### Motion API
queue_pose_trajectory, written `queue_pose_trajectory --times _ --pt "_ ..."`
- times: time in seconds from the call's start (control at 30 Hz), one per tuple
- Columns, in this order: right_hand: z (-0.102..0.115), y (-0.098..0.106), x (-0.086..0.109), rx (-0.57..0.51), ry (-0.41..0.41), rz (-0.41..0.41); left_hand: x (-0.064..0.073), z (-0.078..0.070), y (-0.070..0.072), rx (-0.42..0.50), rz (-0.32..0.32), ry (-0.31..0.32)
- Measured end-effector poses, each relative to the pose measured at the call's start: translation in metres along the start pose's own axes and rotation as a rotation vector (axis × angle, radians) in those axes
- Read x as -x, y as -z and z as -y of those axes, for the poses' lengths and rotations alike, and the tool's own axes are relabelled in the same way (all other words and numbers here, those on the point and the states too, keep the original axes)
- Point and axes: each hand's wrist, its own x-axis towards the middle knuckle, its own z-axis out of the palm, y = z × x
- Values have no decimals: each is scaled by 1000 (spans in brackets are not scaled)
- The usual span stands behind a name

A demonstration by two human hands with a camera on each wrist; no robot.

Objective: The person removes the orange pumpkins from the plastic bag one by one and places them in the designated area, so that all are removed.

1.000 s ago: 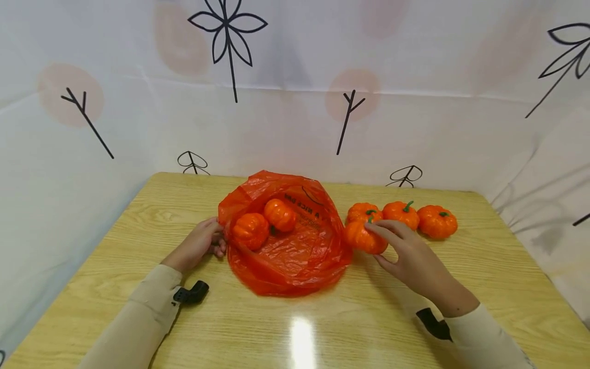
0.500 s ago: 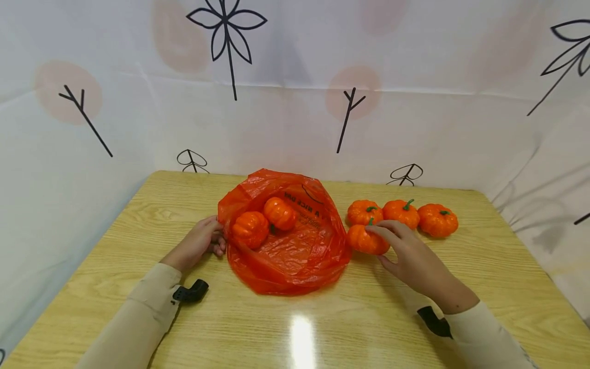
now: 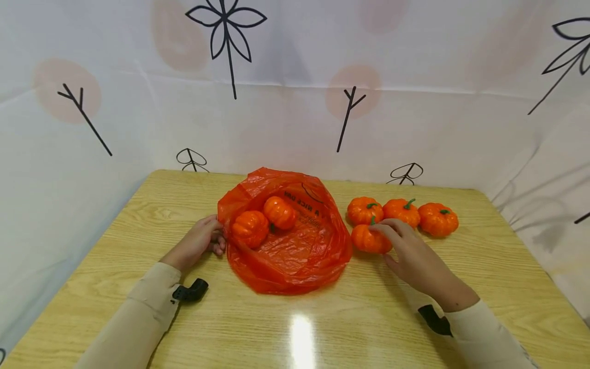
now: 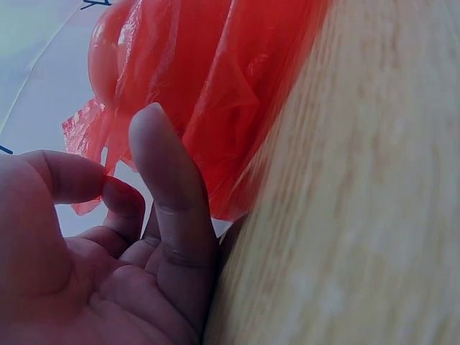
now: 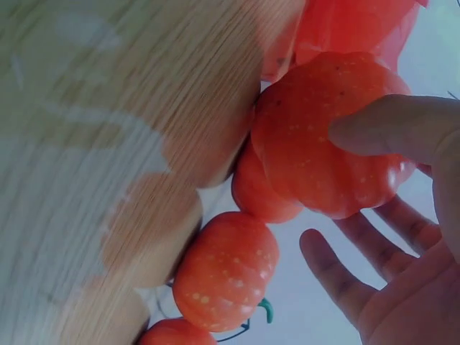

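Note:
My left hand (image 3: 199,242) is at the left side of a red plastic bag (image 3: 299,261). In the left wrist view, its thumb and a finger pinch the bag's thin edge. The bag lies with its mouth wide. Inside are two small orange pumpkins, one in front (image 3: 250,229) and one behind (image 3: 280,212). My right hand (image 3: 417,259) holds another small orange pumpkin (image 3: 369,240) beside the bag's right side. The right wrist view shows the thumb on this pumpkin (image 5: 323,144) and fingers behind it, partly hidden.
A row of green-stemmed pumpkins stands behind the right hand: a left one (image 3: 364,210), a middle one (image 3: 400,211) and a right one (image 3: 438,219). All rest on a wooden table (image 3: 249,333). A patterned white cloth (image 3: 286,123) hangs behind.
My right hand and its pumpkin have shifted slightly right, a little away from the bag. My left hand stays at the bag's edge.

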Motion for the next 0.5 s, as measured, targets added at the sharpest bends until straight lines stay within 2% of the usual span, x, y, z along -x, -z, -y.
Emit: queue_pose_trajectory --times 0.37,0.5 --pt "2 -1 -1 -57 -103 2 -1 1 1 2 9 -1" --pt "2 0 -1 -63 -109 2 -1 0 1 3 10 0"
